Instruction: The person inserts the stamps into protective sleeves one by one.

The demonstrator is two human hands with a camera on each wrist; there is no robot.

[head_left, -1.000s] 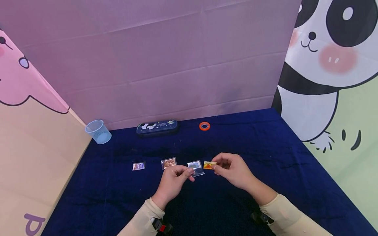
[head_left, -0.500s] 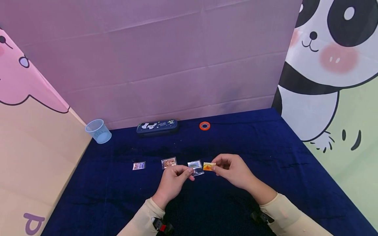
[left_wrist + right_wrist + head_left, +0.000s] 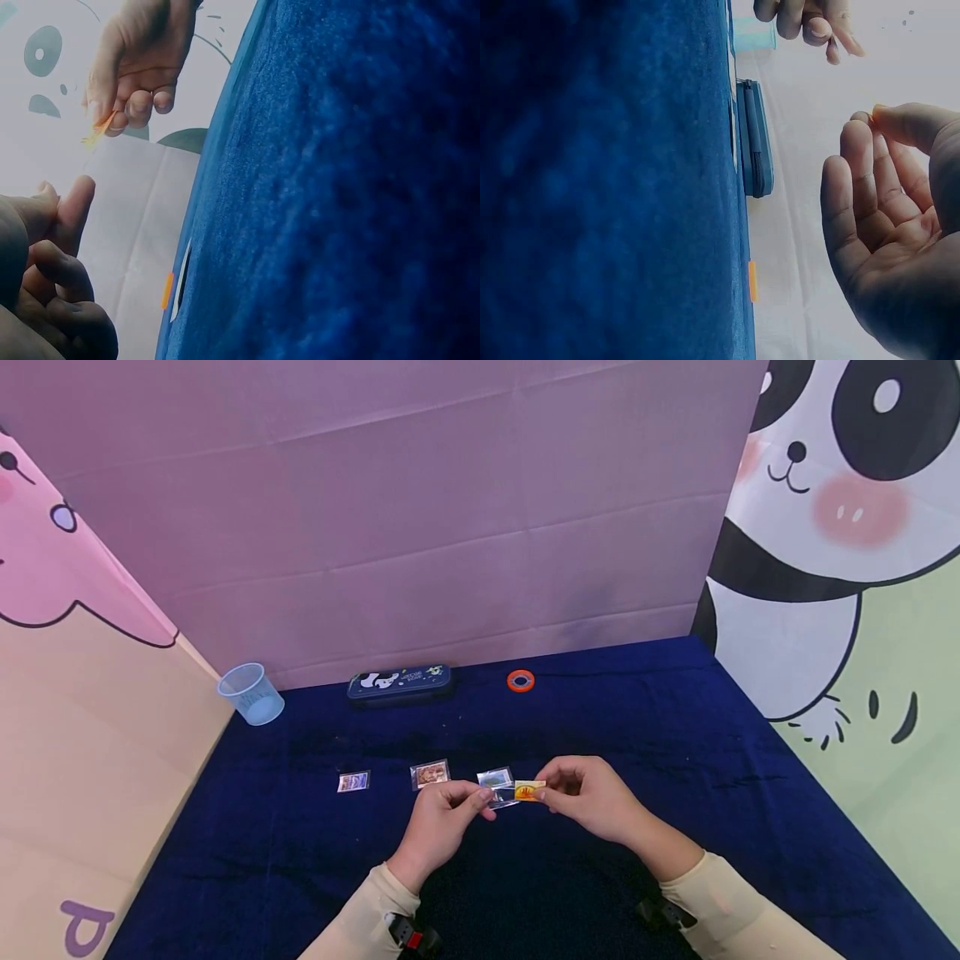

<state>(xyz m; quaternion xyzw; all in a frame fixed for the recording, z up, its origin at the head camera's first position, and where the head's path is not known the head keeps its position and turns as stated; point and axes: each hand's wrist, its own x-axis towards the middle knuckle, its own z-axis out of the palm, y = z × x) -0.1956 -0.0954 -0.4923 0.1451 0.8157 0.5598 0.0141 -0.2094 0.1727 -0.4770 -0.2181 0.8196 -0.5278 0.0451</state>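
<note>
My left hand [image 3: 441,827] pinches a small clear plastic sleeve [image 3: 506,797] between thumb and forefinger. With the thumb and fingertips of my right hand [image 3: 596,802], I pinch a small yellow-and-orange stamp-like piece [image 3: 527,790] by its right edge. In the head view its left edge meets or overlaps the sleeve's right edge; whether any of it is inside I cannot tell. The left wrist view shows the yellow piece [image 3: 97,131] edge-on, above the left fingertips. On the cloth behind lie a bluish stamp in a sleeve [image 3: 495,777], a brown one [image 3: 432,773] and a purple one [image 3: 353,782].
A dark blue cloth [image 3: 262,860] covers the table. At the back stand a light blue plastic cup [image 3: 258,703] on the left and a dark panda pencil case [image 3: 399,685]. An orange-red ring [image 3: 521,681] lies right of the case. Printed curtains enclose the table.
My right hand has moved slightly down and left, bringing the yellow piece against the sleeve's right edge in the head view. The left hand has stayed almost still.
</note>
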